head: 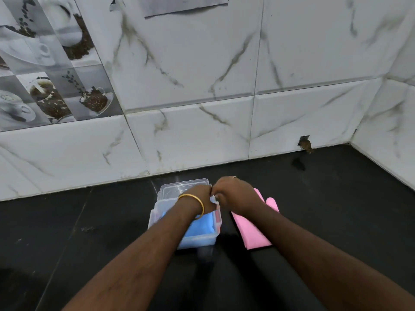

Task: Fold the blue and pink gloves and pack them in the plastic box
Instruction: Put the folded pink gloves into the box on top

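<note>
**Blue glove in the box, pink one waiting beside it**

The black worktop [89, 232] runs along a marble-patterned tiled wall [202, 75], and near the wall stands the clear plastic box [157, 213], with what looks like its lid [177, 187] lying just behind it. The blue glove [197, 227] already lies folded inside the box. Just to the right of the box, flat on the worktop, sits the pink glove [251, 230], seemingly folded over, its finger ends pointing toward the wall.

Both hands meet above the far right corner of the box. The left hand [201, 195], a gold bangle [195, 203] on its wrist, has its fingers curled, and so has the right hand [233, 191]; whether they pinch the box rim, a latch or nothing at all I cannot tell from here.

I judge the task about half done: 1 glove packed, 1 to go. The next move would call for the right hand to let go of the corner, take the pink glove, tidy its fold, and lay it on top of the blue one.
</note>
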Available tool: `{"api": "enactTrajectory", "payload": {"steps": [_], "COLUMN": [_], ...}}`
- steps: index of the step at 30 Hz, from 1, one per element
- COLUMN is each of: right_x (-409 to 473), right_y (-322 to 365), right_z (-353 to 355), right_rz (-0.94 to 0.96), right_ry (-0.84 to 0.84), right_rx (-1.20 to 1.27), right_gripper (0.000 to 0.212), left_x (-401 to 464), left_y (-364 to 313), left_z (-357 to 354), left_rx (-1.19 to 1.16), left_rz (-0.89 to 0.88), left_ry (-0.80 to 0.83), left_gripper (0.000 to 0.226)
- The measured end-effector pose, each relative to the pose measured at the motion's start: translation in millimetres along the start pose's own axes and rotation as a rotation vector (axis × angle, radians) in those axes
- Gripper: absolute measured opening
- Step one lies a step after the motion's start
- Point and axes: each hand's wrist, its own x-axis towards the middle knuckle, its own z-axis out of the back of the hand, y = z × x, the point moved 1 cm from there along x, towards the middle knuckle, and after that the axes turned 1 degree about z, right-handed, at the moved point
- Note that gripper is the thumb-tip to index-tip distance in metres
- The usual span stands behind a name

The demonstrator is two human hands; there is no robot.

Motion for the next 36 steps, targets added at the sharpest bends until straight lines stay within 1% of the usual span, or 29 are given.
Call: {"api": "enactTrajectory", "payload": {"steps": [2,4,6,8,10,12,15,17,18,21,23,25,26,28,30,32,34,36], "right_x": [-14.0,-31.1,-50.8,-69.5,-86.3,-101.0,-113.9,-118.2,-119.8,-122.2,-125.0,-127.8,-129.3,-131.8,-133.8,-136.2,-139.6,-143.6], "right_y": [-23.0,-48.3,-72.6,-94.2,-111.0,-122.1,-127.9,-126.9,-126.3,-124.1,-123.3,-121.8,-121.2,-120.8,-122.0,-121.5,-119.9,-118.7], "right_z": [12.4,17.2,16.8,10.6,0.3,-11.7,-31.0,-40.9,-44.6,-49.6,-50.4,-50.3,-49.6,-46.9,-42.4,-36.0,-29.7,-25.6], "right_rz": [-0.094,-0.238,-0.392,-0.563,-0.748,-0.89,-0.981,-1.01,-1.023,-1.072,-1.115,-1.151,-1.167,-1.186,-1.194,-1.206,-1.223,-1.241], "right_ry": [-0.086,-0.161,-0.189,-0.13,-0.011,0.103,0.197,0.224,0.224,0.19,0.151,0.11,0.093,0.075,0.07,0.056,0.041,0.022], "right_rx": [0.101,0.182,0.227,0.227,0.254,0.284,0.341,0.388,0.409,0.481,0.567,0.653,0.695,0.768,0.824,0.892,0.978,1.118], "right_gripper": [0.021,0.021,0.025,0.038,0.058,0.071,0.076,0.075,0.074,0.072,0.07,0.067,0.065,0.054,0.035,0.023,0.019,0.024], "left_x": [6.2,10.7,13.3,12.5,9.4,5.4,-2.1,-7.2,-8.4,-6.8,-4.4,-1.3,1.6,5.9,8.2,10.9,13.7,14.1], "left_y": [-23.4,-43.5,-63.7,-83.0,-98.7,-109.3,-112.7,-112.2,-112.1,-111.7,-112.3,-111.2,-109.6,-108.5,-109.2,-110.0,-111.4,-114.5], "left_z": [-1.4,-7.0,-17.8,-34.2,-55.7,-77.9,-101.5,-111.1,-114.6,-120.8,-122.0,-121.0,-121.4,-120.5,-119.9,-120.9,-120.3,-117.2], "left_rx": [-0.022,-0.025,-0.078,-0.193,-0.3,-0.302,-0.246,-0.302,-0.376,-0.667,-0.854,-1.072,-1.162,-1.294,-1.386,-1.419,-1.426,-1.456], "left_rz": [-0.018,-0.027,-0.035,-0.015,0.054,0.154,0.351,0.481,0.533,0.651,0.739,0.81,0.82,0.821,0.821,0.806,0.776,0.76], "left_ry": [-0.003,0.01,0.025,0.059,0.124,0.16,0.122,0.125,0.129,0.074,0.01,-0.008,0.009,0.123,0.225,0.256,0.251,0.232], "left_gripper": [0.041,0.04,0.044,0.057,0.075,0.09,0.103,0.109,0.109,0.097,0.081,0.062,0.054,0.045,0.038,0.034,0.032,0.031]}}
